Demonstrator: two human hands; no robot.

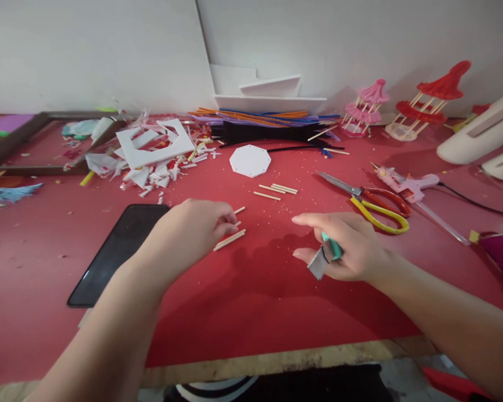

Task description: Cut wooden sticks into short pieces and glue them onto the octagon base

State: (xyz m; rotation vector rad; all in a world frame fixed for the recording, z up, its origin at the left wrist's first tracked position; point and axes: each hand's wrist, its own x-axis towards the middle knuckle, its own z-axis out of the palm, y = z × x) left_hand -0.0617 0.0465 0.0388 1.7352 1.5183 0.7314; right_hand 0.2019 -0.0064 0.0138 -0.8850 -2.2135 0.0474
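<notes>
Low over the red tabletop, my left hand (pixel 199 226) is curled, thumb and fingers pinched at a short wooden stick (pixel 238 224) whose end sticks out past the fingertips. More wooden sticks (pixel 229 240) lie right beside it, partly hidden by the hand. In my right hand (pixel 352 245), the curled lower fingers hold a teal craft knife (pixel 332 247) with its grey blade pointing down and left; thumb and forefinger stretch out apart. Between and beyond the hands rest several cut sticks (pixel 276 190). Farther back lies a white octagonal foam board (pixel 250 160) with small holes near its edge.
Scissors (pixel 373 204) and a pink glue gun (pixel 411 183) lie at the right. A black phone (pixel 117 254) is under my left forearm. White foam scraps (pixel 155 145) pile up at back left. Pink (pixel 366 109) and red (pixel 430 103) stick models stand at back right.
</notes>
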